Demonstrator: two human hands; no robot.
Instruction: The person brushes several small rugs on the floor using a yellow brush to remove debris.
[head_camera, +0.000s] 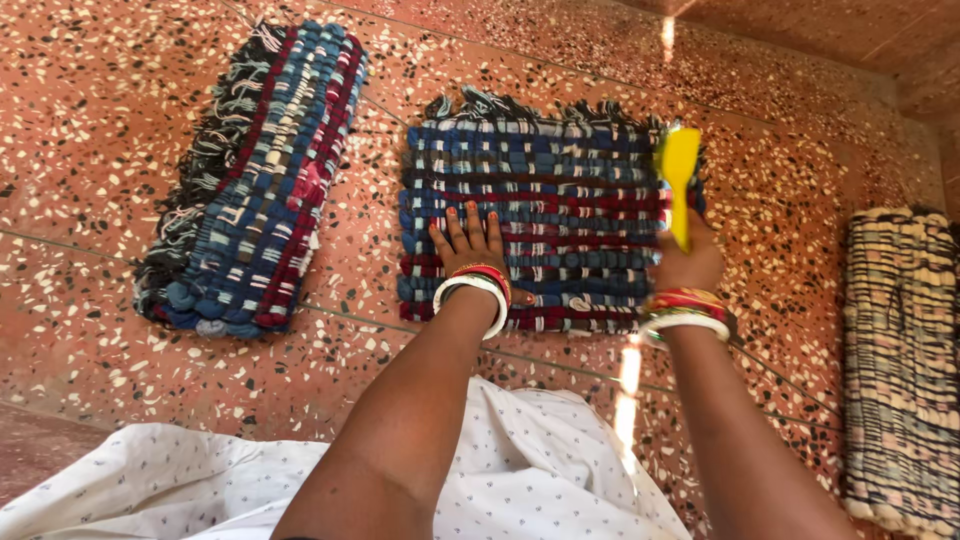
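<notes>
Blue-and-red woven rag mat (540, 225) lies flat on the speckled terrazzo floor (90, 120), its long axis crosswise. Left hand (470, 250) presses it, fingers spread. Right hand (688, 262), at the mat's right edge, grips a yellow plastic tool (679, 175) upright.

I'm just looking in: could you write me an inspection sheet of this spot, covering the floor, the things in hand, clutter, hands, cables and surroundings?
Surface: speckled reddish terrazzo floor.
Job's things: flat woven rag mat, blue, red and white; yellow tool above its right edge.
Clutter: folded woven mat at left; pale striped mat at right.
Grippers: left hand flat on the flat mat; right hand gripping the yellow tool; bangles on both wrists.
Cables: nothing seen.
Surroundings: white dotted cloth over the person's lap.
</notes>
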